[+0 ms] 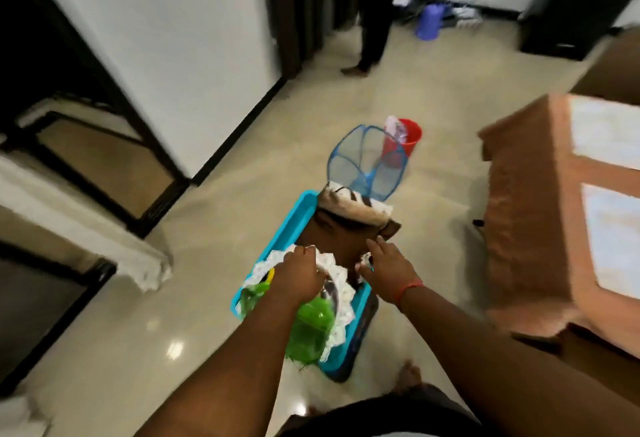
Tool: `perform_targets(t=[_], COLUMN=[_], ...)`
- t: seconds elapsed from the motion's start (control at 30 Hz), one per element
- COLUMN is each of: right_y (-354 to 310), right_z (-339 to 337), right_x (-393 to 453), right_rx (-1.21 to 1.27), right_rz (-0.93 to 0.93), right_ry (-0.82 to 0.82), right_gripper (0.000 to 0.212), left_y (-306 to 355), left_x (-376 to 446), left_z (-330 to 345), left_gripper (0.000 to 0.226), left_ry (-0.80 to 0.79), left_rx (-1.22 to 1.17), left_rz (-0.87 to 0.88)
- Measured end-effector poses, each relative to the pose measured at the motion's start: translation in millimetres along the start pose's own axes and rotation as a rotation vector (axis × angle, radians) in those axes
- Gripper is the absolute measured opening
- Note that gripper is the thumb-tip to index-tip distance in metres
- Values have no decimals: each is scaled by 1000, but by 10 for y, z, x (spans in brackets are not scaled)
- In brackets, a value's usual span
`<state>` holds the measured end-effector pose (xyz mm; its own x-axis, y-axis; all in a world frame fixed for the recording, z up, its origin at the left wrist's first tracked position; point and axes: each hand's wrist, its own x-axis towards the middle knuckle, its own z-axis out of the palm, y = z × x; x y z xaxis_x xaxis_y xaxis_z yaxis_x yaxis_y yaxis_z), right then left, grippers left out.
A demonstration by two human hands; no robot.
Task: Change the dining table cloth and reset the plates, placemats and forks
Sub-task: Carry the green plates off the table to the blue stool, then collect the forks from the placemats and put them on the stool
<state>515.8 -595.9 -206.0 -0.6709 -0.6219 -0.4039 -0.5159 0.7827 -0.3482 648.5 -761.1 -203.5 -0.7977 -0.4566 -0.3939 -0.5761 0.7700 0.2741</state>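
Note:
A turquoise plastic tray [304,208] stands low on the floor in front of me. It holds folded brown cloth [339,232], white lace placemats [341,284], green plastic plates [311,325] and a metal dish. My left hand [298,275] reaches into the tray and its curled fingers grip the lace placemats' far edge. My right hand [384,265] rests with spread fingers on the brown cloth at the tray's right rim. The dining table [519,201] at the right wears an orange-brown cloth with pale placemats [609,235] on it.
A blue mesh laundry hamper [367,163] and a red bucket [408,138] stand just beyond the tray. Another person's legs [374,31] are at the far curtain. A dark-framed shelf [86,145] and white cloth [86,228] are at the left. Glossy floor lies between.

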Motion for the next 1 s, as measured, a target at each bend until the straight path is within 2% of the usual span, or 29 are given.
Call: perform_targets(t=[0.13,0.27,0.4,0.47,0.6,0.67,0.73,1.0], right_y=[703,1554,2250,2781,3656,3762,4267,5108], right_z=[-424,-773,-979,-1113,-1201,-1219,-1305,-1499], right_x=[-382,-837,-1170,-1367,-1774,-1838,-2124,-2319], right_rx=[42,102,151,204,251,237,279,370], right_rz=[202,361,443,506,623,623,700,785], right_ry=[107,182,241,263,243,238,253,272], right_gripper=[74,76,75,75,76,76,76,76], left_y=[858,1865,2591,3184,4263,4440,5047,5851], left_x=[228,346,432,399,291,265,188,282], left_z=[-127,-110,70,246,564,587,807,1022], left_gripper=[68,73,74,73,71,71,70,71], left_ry=[14,-15,-46,-84,-113,-135,-171,-238], left_rx=[104,131,235,259,276,255,299,465], left_rz=[247,422,476,541,677,686,751,832])
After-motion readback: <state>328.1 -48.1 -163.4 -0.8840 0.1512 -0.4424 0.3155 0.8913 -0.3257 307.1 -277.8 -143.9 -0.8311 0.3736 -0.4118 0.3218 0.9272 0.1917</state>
